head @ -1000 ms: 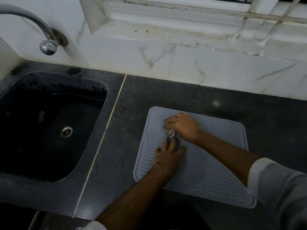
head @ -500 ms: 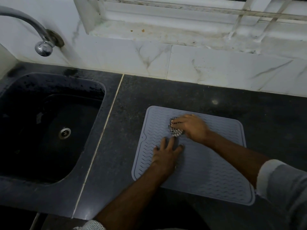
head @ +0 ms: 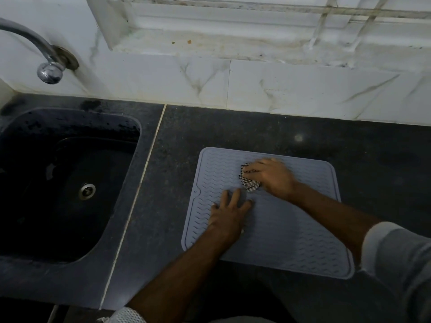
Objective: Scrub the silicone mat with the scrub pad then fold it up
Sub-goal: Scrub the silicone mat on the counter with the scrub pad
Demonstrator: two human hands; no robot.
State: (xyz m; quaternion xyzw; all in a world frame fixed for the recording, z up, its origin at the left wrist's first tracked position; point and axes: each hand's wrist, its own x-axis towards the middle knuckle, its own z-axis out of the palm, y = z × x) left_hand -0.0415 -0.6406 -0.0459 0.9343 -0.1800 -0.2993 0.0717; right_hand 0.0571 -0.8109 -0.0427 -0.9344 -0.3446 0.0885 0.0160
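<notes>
Since a second ago your right hand (head: pixel 271 177) has carried the scrub pad (head: pixel 249 180) from the mat's left-centre rightward toward the middle of its far half, while your left hand (head: pixel 229 214) has kept its place, flat on the ridges. Your right fingers are curled over the pad and bunch it against the silicone mat (head: pixel 291 234); the hand is motion-blurred, so you are likely mid-stroke. Your left hand is spread, fingers straight and pointing away from you, pressing the mat down just nearer to you and to the left of the pad, close but not touching it.

What the next strokes turn on: the mat lies flat on the dark desk (head: pixel 256 131), directly under both hands, its long axis running from the far left corner toward the near right corner. The unscrubbed stretch, as far as you can judge, lies to the right and toward you, on your right arm's side, so the right hand can sweep there while the left anchors.

Further left sit the sink (head: pixel 70 183) and the tap (head: pixel 50 72), well apart from the mat.
</notes>
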